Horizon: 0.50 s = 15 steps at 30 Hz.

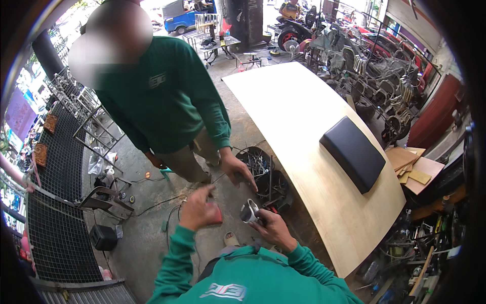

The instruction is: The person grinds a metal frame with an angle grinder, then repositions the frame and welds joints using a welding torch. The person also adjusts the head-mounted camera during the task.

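Note:
My left hand (196,210) is raised in front of me, slightly blurred. A small flat red object (216,215) shows at its palm side and seems held there, with a finger pointing away from it. To the right, my right hand (276,229) is closed around a small silver-and-dark object with a pale loop (249,212), whose exact kind I cannot make out. A co-worker in a green sweatshirt (164,96) stands facing me. Their hand (239,169) reaches down toward the silver object, with a finger extended and apart from it.
A large pale plywood sheet (298,152) lies to my right, with a black padded cushion (353,154) on it. Beside the sheet stands a dark bin of metal pieces (255,164). Motorcycle parts (377,86) crowd the far right. Cables (162,202) cross the floor at left.

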Available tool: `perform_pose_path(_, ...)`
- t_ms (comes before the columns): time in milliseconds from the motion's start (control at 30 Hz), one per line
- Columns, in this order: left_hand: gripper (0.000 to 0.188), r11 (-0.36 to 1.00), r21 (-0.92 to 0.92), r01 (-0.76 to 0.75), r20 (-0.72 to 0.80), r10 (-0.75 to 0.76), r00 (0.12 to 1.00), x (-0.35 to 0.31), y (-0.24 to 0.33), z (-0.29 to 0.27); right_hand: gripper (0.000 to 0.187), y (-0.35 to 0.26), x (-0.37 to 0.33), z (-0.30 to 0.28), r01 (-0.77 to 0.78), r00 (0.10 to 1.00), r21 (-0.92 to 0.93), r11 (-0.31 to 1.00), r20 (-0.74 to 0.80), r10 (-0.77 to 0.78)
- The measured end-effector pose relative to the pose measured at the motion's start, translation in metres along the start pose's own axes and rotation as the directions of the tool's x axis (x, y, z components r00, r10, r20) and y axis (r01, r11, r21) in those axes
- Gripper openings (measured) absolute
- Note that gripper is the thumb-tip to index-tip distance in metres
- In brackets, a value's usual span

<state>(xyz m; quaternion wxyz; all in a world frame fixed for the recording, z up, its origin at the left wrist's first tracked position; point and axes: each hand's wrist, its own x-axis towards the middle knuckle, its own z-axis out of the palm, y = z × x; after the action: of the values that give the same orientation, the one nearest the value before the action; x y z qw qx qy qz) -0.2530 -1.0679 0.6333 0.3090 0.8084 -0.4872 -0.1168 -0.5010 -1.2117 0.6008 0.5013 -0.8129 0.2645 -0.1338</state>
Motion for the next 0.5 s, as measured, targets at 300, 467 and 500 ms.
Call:
perform_pose_path(300, 0.070, 0.887, -0.332, -0.319, 0.102, 0.370, 0.923, -0.043, -0.038, -0.005, 0.034, -0.042, 0.041, 0.070, 0.286, 0.948, -0.276, 0.918, 0.221, -0.229)
perform_pose_path(467, 0.065, 0.899, -0.410, -0.156, 0.107, 0.217, 0.970, -0.039, -0.071, -0.023, 0.034, -0.071, 0.086, 0.088, 0.273, 0.914, -0.223, 0.936, 0.364, -0.179)
perform_pose_path(500, 0.065, 0.913, -0.384, -0.138, 0.113, 0.195, 0.974, -0.037, -0.078, -0.027, 0.035, -0.074, 0.095, 0.093, 0.277, 0.906, -0.191, 0.942, 0.378, -0.190)
